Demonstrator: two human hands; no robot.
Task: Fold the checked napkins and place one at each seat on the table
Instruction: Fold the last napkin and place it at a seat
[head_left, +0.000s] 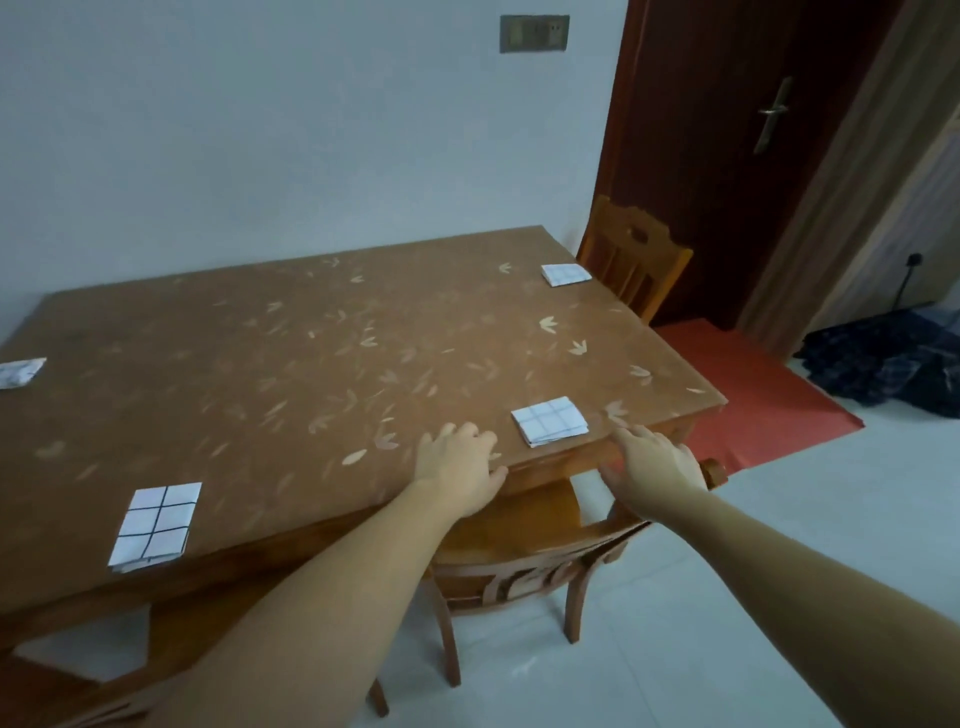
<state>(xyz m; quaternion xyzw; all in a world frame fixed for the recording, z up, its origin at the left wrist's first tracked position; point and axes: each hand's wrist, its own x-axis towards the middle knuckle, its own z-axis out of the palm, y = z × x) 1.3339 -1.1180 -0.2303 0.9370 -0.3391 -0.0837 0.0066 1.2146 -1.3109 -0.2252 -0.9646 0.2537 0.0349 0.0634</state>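
On the tabletop (322, 364), four folded checked napkins lie near its edges; nearest napkin (550, 420) sits between both empty hands. Left hand (460, 467) rests flat, fingers spread; right hand (657, 470) opens over the corner edge. No legible writing.

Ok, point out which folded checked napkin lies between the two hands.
The folded white checked napkin at the table's near right corner; left hand and right hand flank it.
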